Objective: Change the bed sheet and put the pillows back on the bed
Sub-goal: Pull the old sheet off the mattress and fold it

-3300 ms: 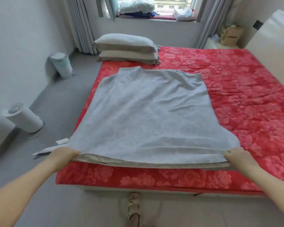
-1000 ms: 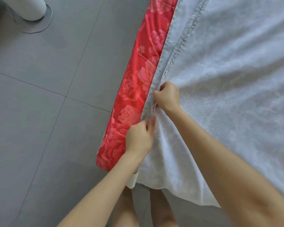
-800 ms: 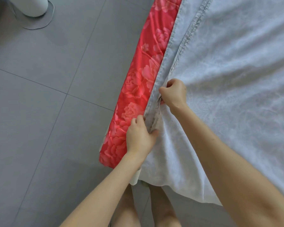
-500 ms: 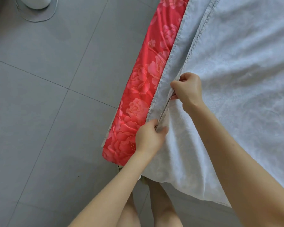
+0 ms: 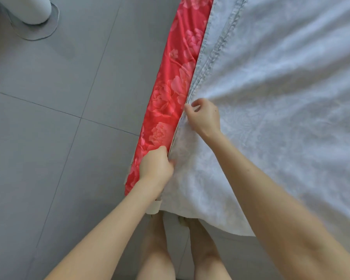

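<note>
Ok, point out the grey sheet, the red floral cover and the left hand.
grey sheet [image 5: 281, 93], head view, its creased top
red floral cover [image 5: 166, 102], head view, mid strip
left hand [image 5: 156, 165], head view, its back

both hands, left hand [image 5: 157, 164] and right hand [image 5: 203, 116], pinch the grey sheet [image 5: 271, 98] edge beside the red mattress [image 5: 170, 93].

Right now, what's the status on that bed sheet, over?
Left hand grips grey sheet edge. Right hand pinches hem further along. Red floral mattress edge uncovered. Nothing in the way.
</note>
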`<control>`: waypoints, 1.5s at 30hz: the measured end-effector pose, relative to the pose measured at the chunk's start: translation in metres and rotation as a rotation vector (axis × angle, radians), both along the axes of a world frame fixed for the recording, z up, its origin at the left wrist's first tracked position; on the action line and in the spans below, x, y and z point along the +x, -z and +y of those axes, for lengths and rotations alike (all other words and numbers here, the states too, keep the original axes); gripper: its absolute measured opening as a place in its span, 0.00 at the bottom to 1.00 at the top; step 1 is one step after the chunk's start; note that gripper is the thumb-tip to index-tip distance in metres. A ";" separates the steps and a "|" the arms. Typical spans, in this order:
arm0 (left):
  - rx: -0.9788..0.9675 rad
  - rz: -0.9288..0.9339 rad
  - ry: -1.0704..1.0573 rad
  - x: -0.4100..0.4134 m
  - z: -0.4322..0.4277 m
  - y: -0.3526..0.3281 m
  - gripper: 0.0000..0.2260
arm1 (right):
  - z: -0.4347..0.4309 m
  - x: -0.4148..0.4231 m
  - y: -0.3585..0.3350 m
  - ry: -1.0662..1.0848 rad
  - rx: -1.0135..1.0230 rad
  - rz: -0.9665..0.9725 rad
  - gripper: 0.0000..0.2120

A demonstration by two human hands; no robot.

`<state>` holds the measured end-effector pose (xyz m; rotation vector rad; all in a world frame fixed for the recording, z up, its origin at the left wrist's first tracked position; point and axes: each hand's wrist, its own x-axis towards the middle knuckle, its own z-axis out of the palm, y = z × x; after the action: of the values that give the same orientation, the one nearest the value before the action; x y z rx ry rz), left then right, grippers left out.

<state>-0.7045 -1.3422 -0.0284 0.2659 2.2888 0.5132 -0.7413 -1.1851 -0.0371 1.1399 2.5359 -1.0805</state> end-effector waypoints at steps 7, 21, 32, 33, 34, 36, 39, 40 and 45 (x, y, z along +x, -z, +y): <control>0.190 0.352 0.210 -0.008 0.070 -0.037 0.06 | 0.071 0.109 -0.028 0.411 0.001 0.078 0.07; 0.386 0.290 0.840 0.228 0.336 -0.052 0.07 | 0.256 0.506 -0.055 1.031 0.207 -0.184 0.09; 0.545 0.351 1.232 0.477 0.537 -0.069 0.04 | 0.350 0.753 -0.030 1.641 -0.210 0.264 0.09; 0.561 0.367 1.276 0.492 0.552 -0.070 0.03 | 0.360 0.758 -0.024 1.641 -0.244 0.286 0.09; 0.576 0.391 1.321 0.505 0.565 -0.071 0.03 | 0.371 0.760 -0.016 1.638 -0.287 0.289 0.10; 0.591 0.451 1.425 0.527 0.589 -0.069 0.03 | 0.390 0.756 -0.001 1.639 -0.427 0.337 0.15; 0.590 0.533 1.624 0.549 0.622 -0.060 0.07 | 0.409 0.745 0.024 1.725 -0.726 0.483 0.26; 0.553 0.562 1.694 0.554 0.633 -0.056 0.11 | 0.411 0.743 0.024 1.745 -0.769 0.536 0.22; 0.178 0.622 2.009 0.578 0.687 -0.047 0.28 | 0.387 0.726 0.004 1.641 -0.220 0.472 0.11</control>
<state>-0.1264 -0.6551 0.0188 2.5574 1.2843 -0.5179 -0.0149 -0.7981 -0.0407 3.1993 1.0631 -1.8665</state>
